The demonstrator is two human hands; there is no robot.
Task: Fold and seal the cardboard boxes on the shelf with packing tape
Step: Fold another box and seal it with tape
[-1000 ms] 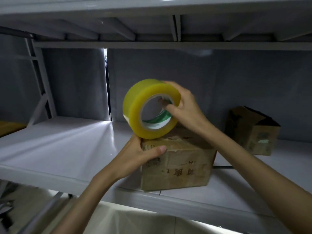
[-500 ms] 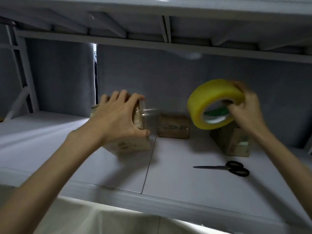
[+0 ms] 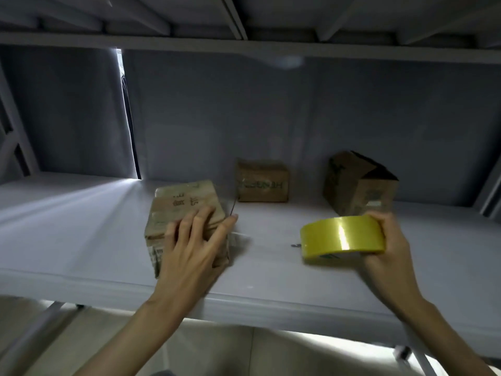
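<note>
A small brown cardboard box point(image 3: 181, 204) with printed characters sits on the white shelf point(image 3: 81, 240), left of centre. My left hand point(image 3: 195, 245) lies on its near right side, fingers spread over the top edge. My right hand point(image 3: 387, 248) grips a yellow roll of packing tape point(image 3: 341, 236), held flat and low over the shelf at the right. A second closed box point(image 3: 261, 180) stands at the back centre. A third box point(image 3: 357, 183), its flaps partly raised, stands at the back right behind the tape.
A grey back wall closes the shelf, with a bright vertical gap point(image 3: 127, 118) at the left. The upper shelf's underside point(image 3: 244, 23) hangs low overhead. A scissors tip point(image 3: 295, 245) peeks out left of the tape roll. The front shelf edge point(image 3: 271, 302) runs below my hands.
My left hand carried the box from the shelf front to the left and set it down. My right hand swung the tape to the right and lowered it flat over the scissors.
</note>
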